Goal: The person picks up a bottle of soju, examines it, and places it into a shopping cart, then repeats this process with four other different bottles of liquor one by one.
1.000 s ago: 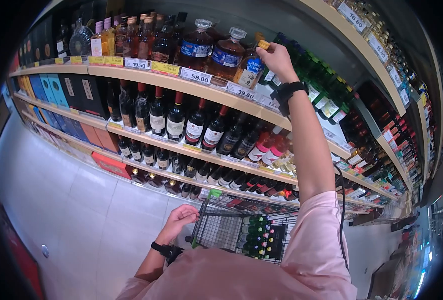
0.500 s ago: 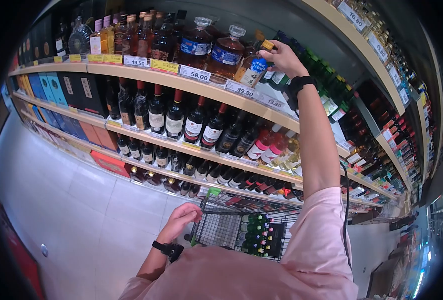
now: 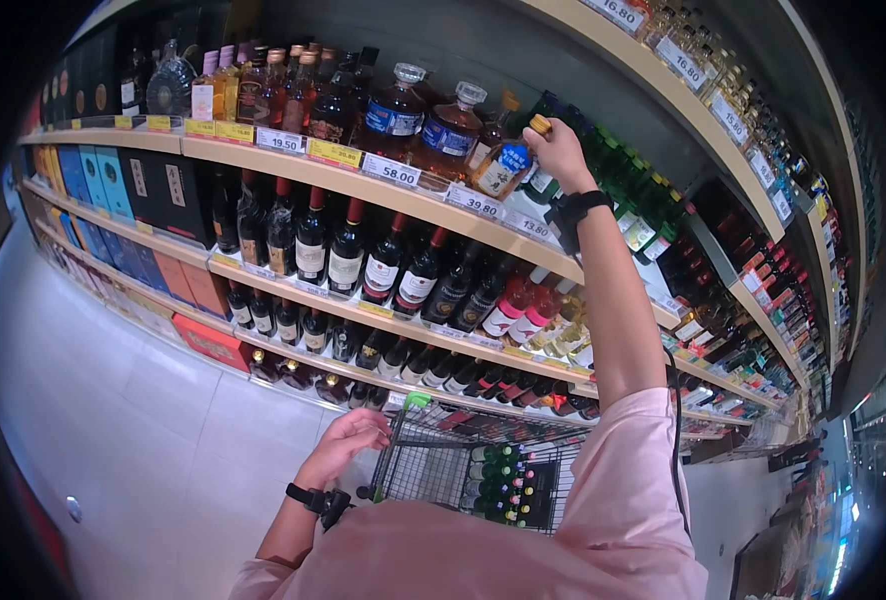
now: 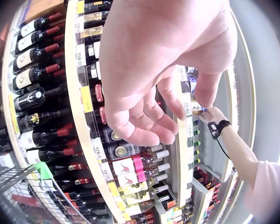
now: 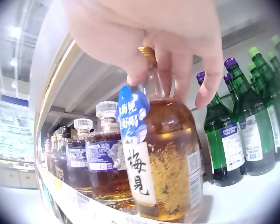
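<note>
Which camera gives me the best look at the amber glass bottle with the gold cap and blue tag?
The right wrist view: the amber glass bottle is large there, white label showing, right hand gripping its top. The head view shows it much smaller; the left wrist view shows only a tiny, indistinct patch.

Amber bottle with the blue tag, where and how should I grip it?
The bottle is probably best gripped by its slim neck, from above: the body widens below, while blue-labelled decanters and green bottles flank it. The right hand holds it there.
</note>
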A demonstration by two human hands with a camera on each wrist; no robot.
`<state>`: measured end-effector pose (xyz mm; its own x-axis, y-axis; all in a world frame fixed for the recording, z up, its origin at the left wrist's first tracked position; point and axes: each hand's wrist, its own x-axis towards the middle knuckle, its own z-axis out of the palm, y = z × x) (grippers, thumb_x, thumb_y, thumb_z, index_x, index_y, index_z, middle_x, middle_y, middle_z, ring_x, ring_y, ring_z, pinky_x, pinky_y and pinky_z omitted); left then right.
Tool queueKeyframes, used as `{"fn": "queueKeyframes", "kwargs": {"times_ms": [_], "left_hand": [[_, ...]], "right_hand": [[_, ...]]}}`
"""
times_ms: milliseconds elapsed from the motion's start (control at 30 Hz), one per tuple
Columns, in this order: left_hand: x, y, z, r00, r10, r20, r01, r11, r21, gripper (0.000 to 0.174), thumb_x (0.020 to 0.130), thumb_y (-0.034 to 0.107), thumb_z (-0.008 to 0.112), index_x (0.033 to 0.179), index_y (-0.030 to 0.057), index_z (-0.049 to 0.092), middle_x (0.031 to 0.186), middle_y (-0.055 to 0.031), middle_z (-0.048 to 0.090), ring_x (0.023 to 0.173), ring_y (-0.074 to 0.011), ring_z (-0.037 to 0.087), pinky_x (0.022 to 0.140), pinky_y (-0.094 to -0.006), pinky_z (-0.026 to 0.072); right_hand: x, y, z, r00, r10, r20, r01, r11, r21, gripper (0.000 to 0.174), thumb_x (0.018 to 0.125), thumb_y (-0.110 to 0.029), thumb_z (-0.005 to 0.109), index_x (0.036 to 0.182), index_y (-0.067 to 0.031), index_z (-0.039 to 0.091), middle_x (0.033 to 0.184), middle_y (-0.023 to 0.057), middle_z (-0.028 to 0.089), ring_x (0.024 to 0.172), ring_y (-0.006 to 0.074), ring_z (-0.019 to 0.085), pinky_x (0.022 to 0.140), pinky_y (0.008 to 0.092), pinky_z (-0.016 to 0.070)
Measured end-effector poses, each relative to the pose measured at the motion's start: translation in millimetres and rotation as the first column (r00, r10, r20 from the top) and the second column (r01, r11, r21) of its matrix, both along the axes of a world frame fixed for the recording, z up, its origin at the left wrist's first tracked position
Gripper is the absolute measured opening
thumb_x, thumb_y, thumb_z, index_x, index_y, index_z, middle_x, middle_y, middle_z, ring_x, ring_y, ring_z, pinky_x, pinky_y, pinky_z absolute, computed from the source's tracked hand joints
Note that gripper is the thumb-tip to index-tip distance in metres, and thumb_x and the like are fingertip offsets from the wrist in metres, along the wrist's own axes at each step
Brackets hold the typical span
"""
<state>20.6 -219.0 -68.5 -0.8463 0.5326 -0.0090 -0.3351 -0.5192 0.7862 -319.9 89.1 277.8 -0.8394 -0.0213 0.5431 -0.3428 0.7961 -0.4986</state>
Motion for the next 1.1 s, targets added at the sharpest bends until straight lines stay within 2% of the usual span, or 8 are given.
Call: {"fn": "queueKeyframes", "kwargs": {"times_ms": [267,367,600,800,900,1000,1033,1100], "left_hand": [[-23.1,8.2,9.1,0.995,0.099,0.003,-0.100,0.995,0.027,0.017,0.097,0.013,0.060,0.111,0.0043,0.060,0.102,-0.0072,0.066,0.090,-0.0150,0.063,0.082,-0.0294,0.0492],[-38.7,26.0,10.6,0.981,0.192,0.032,-0.192,0.981,0.010,0.011,0.096,0.010,0.057,0.105,0.0039,0.058,0.095,-0.0088,0.064,0.081,-0.0158,0.061,0.076,-0.0292,0.0488],[-75.0,75.2,97.2,0.988,0.148,0.035,-0.151,0.985,0.084,0.004,0.095,0.006,0.055,0.098,0.0048,0.057,0.102,-0.0089,0.063,0.095,-0.0185,0.061,0.084,-0.0332,0.0488],[-97.5,112.9,169.0,0.965,0.161,-0.207,-0.134,0.981,0.142,0.021,0.099,0.009,0.049,0.116,0.0027,0.060,0.117,-0.0119,0.063,0.106,-0.0200,0.061,0.091,-0.0357,0.0488],[-86.7,121.2,206.6,0.971,0.140,-0.193,-0.089,0.964,0.252,0.032,0.104,0.020,0.047,0.127,0.0008,0.056,0.122,-0.0123,0.061,0.113,-0.0197,0.058,0.095,-0.0338,0.0464],[-76.0,133.3,225.4,0.937,0.228,-0.263,-0.149,0.945,0.290,0.043,0.106,0.030,0.043,0.138,0.0017,0.045,0.131,-0.0134,0.055,0.121,-0.0202,0.053,0.101,-0.0354,0.0414],[-72.0,134.6,227.4,0.924,0.222,-0.311,-0.131,0.949,0.288,0.052,0.103,0.030,0.050,0.145,0.0029,0.033,0.136,-0.0148,0.049,0.124,-0.0189,0.049,0.104,-0.0357,0.0381],[-64.6,143.3,227.9,0.883,0.284,-0.374,-0.189,0.944,0.271,0.056,0.101,0.029,0.055,0.145,0.0036,0.030,0.134,-0.0150,0.049,0.124,-0.0173,0.048,0.105,-0.0350,0.0377]], "right_hand": [[62.7,13.3,64.6,0.976,0.059,-0.209,-0.105,0.971,-0.216,0.037,0.090,-0.022,0.070,0.113,0.0060,0.059,0.091,0.0098,0.071,0.078,0.0131,0.066,0.070,0.0281,0.0521],[102.1,16.3,86.1,0.982,0.020,-0.190,-0.059,0.977,-0.203,0.035,0.091,-0.027,0.069,0.104,0.0050,0.064,0.087,0.0070,0.071,0.076,0.0108,0.064,0.071,0.0262,0.0498],[183.3,5.3,81.4,0.985,0.158,-0.075,-0.170,0.966,-0.196,0.037,0.090,-0.033,0.070,0.097,0.0033,0.068,0.084,0.0039,0.068,0.079,0.0100,0.061,0.078,0.0259,0.0479],[219.6,10.3,68.9,0.949,0.313,0.031,-0.290,0.909,-0.300,0.036,0.091,-0.037,0.071,0.092,-0.0010,0.069,0.082,0.0019,0.064,0.079,0.0100,0.058,0.081,0.0271,0.0461],[232.5,9.4,69.6,0.945,0.327,0.030,-0.302,0.902,-0.309,0.036,0.090,-0.037,0.071,0.088,-0.0013,0.068,0.081,0.0025,0.064,0.078,0.0102,0.058,0.079,0.0271,0.0462],[234.5,13.4,67.6,0.945,0.325,0.034,-0.299,0.903,-0.309,0.038,0.089,-0.038,0.072,0.086,-0.0004,0.068,0.078,0.0031,0.064,0.074,0.0101,0.058,0.075,0.0265,0.0472],[234.7,14.9,67.3,0.945,0.324,0.037,-0.297,0.903,-0.312,0.038,0.089,-0.038,0.073,0.085,-0.0002,0.067,0.077,0.0033,0.064,0.072,0.0100,0.058,0.074,0.0263,0.0475],[240.8,13.2,66.4,0.961,0.272,0.057,-0.243,0.923,-0.299,0.032,0.090,-0.035,0.072,0.089,-0.0027,0.067,0.077,-0.0007,0.061,0.071,0.0063,0.055,0.070,0.0238,0.0452]]}}
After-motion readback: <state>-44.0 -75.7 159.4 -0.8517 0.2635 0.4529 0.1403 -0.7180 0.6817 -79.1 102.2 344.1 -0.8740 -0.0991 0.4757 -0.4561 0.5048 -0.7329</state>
